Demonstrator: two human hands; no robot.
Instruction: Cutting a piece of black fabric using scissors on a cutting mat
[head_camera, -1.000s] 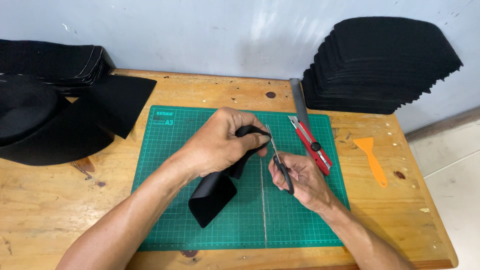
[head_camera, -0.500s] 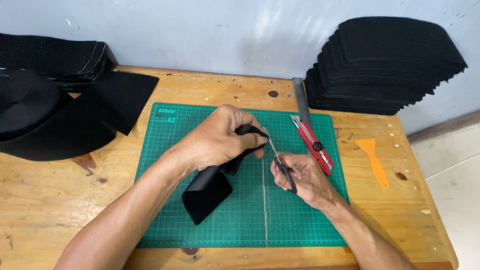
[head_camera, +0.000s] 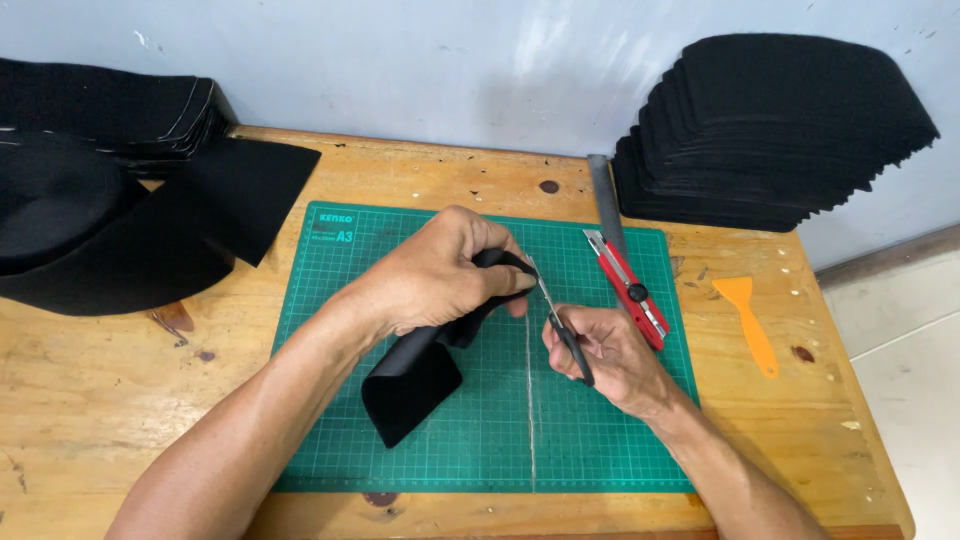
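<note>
My left hand (head_camera: 440, 272) grips a folded black felt piece (head_camera: 412, 380) above the green cutting mat (head_camera: 400, 440). The felt's loose end hangs down toward the mat's lower left. My right hand (head_camera: 608, 355) holds small black-handled scissors (head_camera: 562, 325), their blades pointing up-left to the felt's edge at my left fingertips. Both hands are close together over the mat's middle.
A red utility knife (head_camera: 628, 286) and a grey metal ruler (head_camera: 603, 190) lie at the mat's right edge. An orange plastic scraper (head_camera: 750, 320) sits further right. A tall stack of black felt pieces (head_camera: 770, 130) stands back right; more black felt (head_camera: 110, 210) lies at left. The wooden table (head_camera: 110, 400) ends at right.
The hanging felt end has swung slightly left and down. Both hands stay in nearly the same place, scissors still at the felt's edge.
</note>
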